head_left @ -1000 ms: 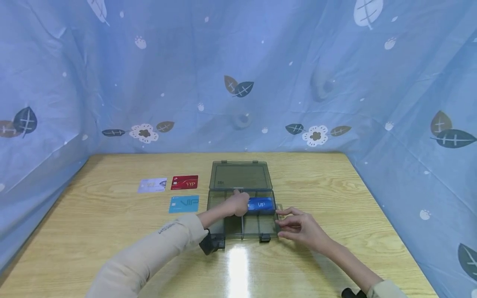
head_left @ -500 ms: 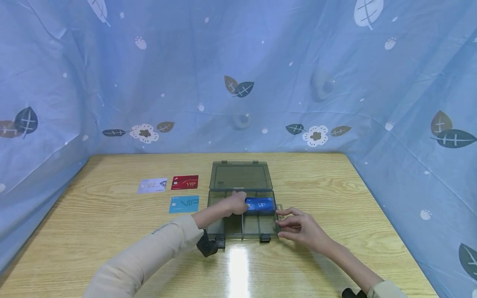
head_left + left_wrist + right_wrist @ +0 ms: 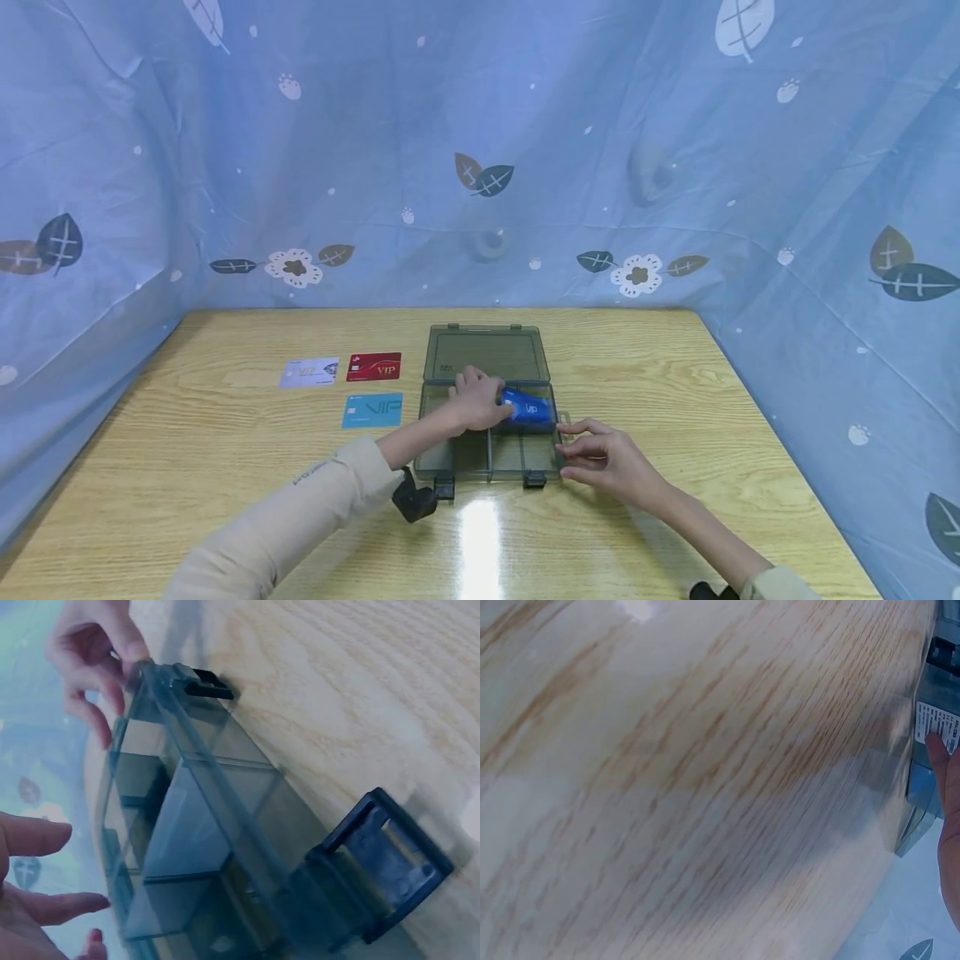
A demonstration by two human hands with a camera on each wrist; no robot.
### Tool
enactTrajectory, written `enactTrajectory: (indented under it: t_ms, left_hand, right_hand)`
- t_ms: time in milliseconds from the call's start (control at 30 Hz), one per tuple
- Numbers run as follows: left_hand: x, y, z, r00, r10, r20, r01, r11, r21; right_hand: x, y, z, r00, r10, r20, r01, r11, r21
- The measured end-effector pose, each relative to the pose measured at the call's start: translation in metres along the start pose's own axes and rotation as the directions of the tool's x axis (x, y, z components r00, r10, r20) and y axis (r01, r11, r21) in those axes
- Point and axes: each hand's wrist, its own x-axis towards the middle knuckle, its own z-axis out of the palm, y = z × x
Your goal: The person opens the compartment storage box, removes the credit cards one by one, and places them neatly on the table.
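Note:
A translucent grey-green compartment box (image 3: 437,454) lies with its lid (image 3: 487,354) folded back. Inside, toward the right rear, a blue VIP card (image 3: 531,408) rests at a slight tilt. My left hand (image 3: 474,402) is over the box just left of this card. Its fingers (image 3: 34,834) are spread apart in the left wrist view, with nothing seen between them. My right hand (image 3: 606,460) holds the box's right side, thumb near the front corner and bent fingers along the wall. A fingertip lies by a white label (image 3: 936,724) on that wall.
On the wooden table (image 3: 225,458), left of the box, lie a white card (image 3: 309,372), a red VIP card (image 3: 373,367) and a light blue VIP card (image 3: 372,410). Two dark latches stick out at the box's front, including the right latch (image 3: 534,479). A patterned blue cloth (image 3: 375,167) hangs behind.
My left hand has let go of the blue card, and its fingers have spread toward the box's rear edge. The card has tilted slightly. My right hand has stayed in place.

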Motion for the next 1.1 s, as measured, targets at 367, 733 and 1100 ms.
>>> enactTrajectory:
  t_ms: [367, 733, 1100]
  left_hand:
    - [0.015, -0.003, 0.014, 0.981, 0.168, -0.098, -0.181, 0.973, -0.142]
    - [0.026, -0.017, 0.009, 0.979, 0.178, -0.102, -0.192, 0.970, -0.152]
    - [0.024, -0.027, 0.004, 0.991, 0.123, -0.059, -0.136, 0.908, -0.396]
  right_hand:
    - [0.003, 0.000, 0.002, 1.000, -0.018, 0.008, 0.018, 1.000, 0.013]
    - [0.002, -0.001, 0.000, 1.000, 0.009, 0.005, -0.009, 1.000, 0.026]
    - [-0.001, 0.000, 0.000, 1.000, 0.006, -0.004, -0.006, 1.000, 0.008]
